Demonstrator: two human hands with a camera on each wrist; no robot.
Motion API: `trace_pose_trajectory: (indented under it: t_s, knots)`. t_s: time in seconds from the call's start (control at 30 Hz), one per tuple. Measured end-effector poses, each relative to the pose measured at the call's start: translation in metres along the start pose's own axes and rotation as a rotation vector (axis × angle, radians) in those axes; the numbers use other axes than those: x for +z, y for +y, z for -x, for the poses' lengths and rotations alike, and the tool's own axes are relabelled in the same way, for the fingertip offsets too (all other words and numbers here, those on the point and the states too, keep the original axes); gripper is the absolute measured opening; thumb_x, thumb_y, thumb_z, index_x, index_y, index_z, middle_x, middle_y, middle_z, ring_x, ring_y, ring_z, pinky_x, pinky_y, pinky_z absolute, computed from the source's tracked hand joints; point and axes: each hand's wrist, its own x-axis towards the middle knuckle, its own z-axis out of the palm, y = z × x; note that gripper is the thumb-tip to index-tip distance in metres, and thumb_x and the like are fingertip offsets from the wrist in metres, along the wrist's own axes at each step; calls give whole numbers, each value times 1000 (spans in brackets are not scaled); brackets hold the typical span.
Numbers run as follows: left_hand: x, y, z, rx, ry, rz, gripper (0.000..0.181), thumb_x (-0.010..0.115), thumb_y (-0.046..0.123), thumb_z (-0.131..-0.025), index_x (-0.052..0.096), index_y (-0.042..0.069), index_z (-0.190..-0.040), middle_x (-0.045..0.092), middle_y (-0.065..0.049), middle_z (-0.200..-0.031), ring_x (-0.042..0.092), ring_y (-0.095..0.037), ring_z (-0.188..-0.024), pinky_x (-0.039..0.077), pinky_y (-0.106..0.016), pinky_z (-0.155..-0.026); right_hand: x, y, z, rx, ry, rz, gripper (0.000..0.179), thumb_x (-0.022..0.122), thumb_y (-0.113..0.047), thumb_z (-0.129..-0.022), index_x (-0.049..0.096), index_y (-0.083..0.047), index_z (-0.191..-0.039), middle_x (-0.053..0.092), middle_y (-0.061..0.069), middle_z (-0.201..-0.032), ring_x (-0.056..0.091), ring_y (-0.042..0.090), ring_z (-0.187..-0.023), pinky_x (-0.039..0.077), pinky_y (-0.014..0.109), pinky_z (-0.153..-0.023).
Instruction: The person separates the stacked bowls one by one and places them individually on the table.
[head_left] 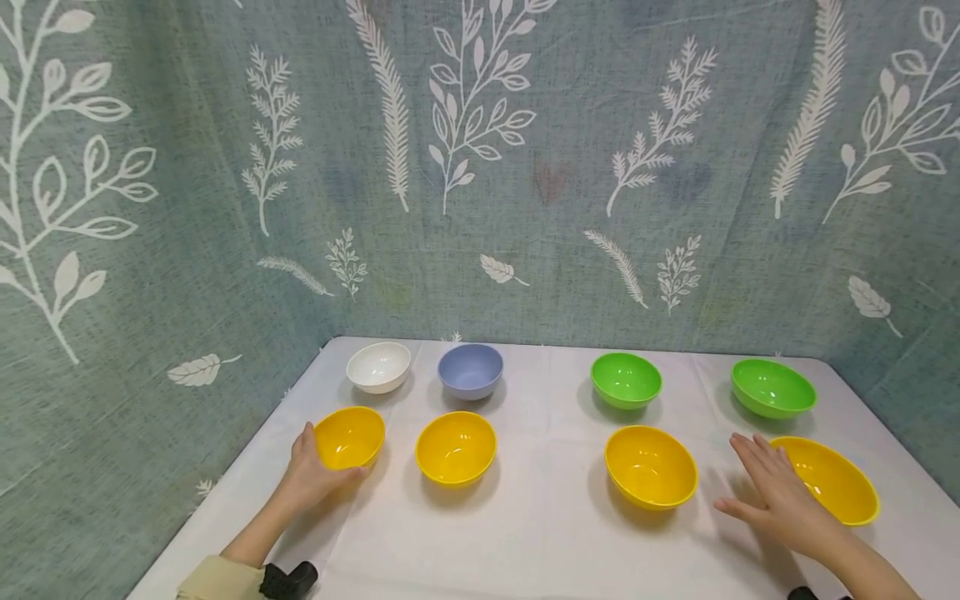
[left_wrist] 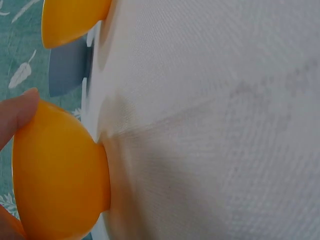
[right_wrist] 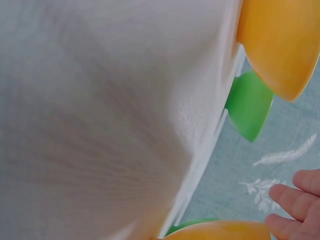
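At the front left, a glossy yellow bowl (head_left: 350, 439) is held by my left hand (head_left: 317, 475), fingers on its left rim and thumb at its near right side. The left wrist view shows the same bowl (left_wrist: 60, 172) from the side, with the thumb (left_wrist: 22, 112) against its rim. Over on the right, my right hand (head_left: 780, 497) has its fingers spread and straight, just left of another yellow bowl (head_left: 836, 483) and overlapping its rim. In the right wrist view these fingertips (right_wrist: 285, 197) appear beside the yellow bowl (right_wrist: 225, 231).
Two more yellow bowls stand between the hands, one left of centre (head_left: 456, 450) and one right of centre (head_left: 651, 468). Behind are a white bowl (head_left: 378, 367), a blue bowl (head_left: 470, 372) and two green bowls (head_left: 626, 381). A patterned curtain (head_left: 555, 275) borders the white table (head_left: 525, 533).
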Motion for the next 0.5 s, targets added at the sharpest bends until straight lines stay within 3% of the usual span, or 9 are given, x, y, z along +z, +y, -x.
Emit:
trace_pose_trajectory:
  t_s: [0.17,0.37,0.5]
  knots:
    - [1,6,1,50,45,-97,131,75,50,-65,-13,-13,-138,-5,-38,-142,4,-55,-127,9,-67,-102,-2,-1,0,-1,-4,-1,87,71,-34,-76,28,14,-135,32,34,-135,7,42,-136,-17,36,-109]
    - [3,25,9,214,161,-186,121,77,41,-66,-2,-14,-139,0,-36,-143,0,-56,-128,1,-68,-100,-8,-7,-6,53,-70,-6,89,69,-39,-78,26,12,-137,26,32,-140,6,45,-135,-16,44,-109]
    - [7,45,15,302,156,-197,122,79,43,-64,2,-13,-140,1,-34,-145,-1,-54,-130,1,-65,-102,-11,-12,-12,68,-102,-4,91,68,-42,-78,25,11,-138,22,32,-142,0,44,-136,-14,50,-108]
